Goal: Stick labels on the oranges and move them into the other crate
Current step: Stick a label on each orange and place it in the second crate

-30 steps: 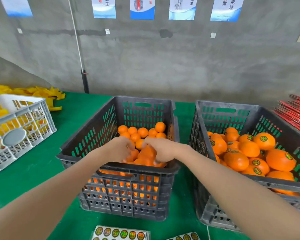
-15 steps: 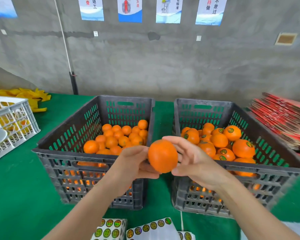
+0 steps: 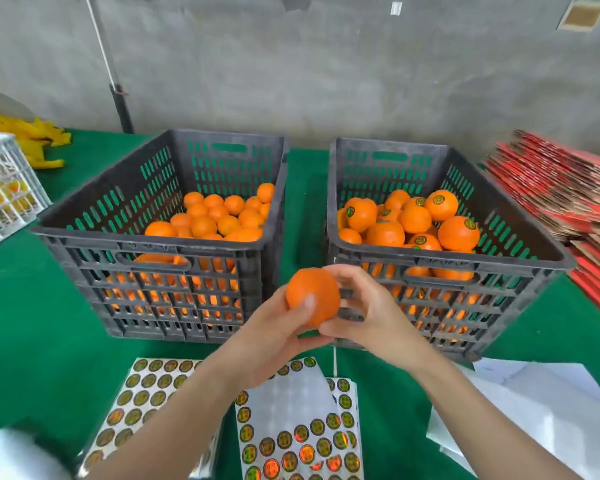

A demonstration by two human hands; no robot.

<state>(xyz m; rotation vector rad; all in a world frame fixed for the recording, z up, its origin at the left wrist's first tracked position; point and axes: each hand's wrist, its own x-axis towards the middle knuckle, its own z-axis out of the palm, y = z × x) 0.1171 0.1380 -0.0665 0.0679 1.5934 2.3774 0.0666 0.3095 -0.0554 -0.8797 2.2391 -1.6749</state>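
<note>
While the held orange (image 3: 313, 295) shows no sticker on the side facing the camera, it is kept in mid-air just near of the gap between the two black crates and directly above the sticker sheets (image 3: 302, 441). That seems a handy spot, since either hand could drop to peel a label without a long reach.

The left hand (image 3: 274, 337) cups the fruit from below and the left, with its thumb pressed flat on the near face; its other fingers are hidden underneath. The right hand (image 3: 368, 317) wraps curled fingers round the far and right side, with the thumb tip tucked at the lower near edge. Together they probably steady or turn it.

The left crate (image 3: 146, 237) holds plain oranges (image 3: 222, 216), smooth, matte and round. The right crate (image 3: 444, 259) holds labelled oranges (image 3: 413, 220), each with a small dark round seal. Both crates are rigid slotted plastic, so fruit glows through the near walls.

The sheets lie flat on the green cloth (image 3: 32, 323). Their round labels glint like foil, and the middle sheet has a bare glossy patch where labels are gone. White backing paper (image 3: 534, 410) lies at the near right, and flat red cardboard (image 3: 561, 195) is stacked at the far right.
</note>
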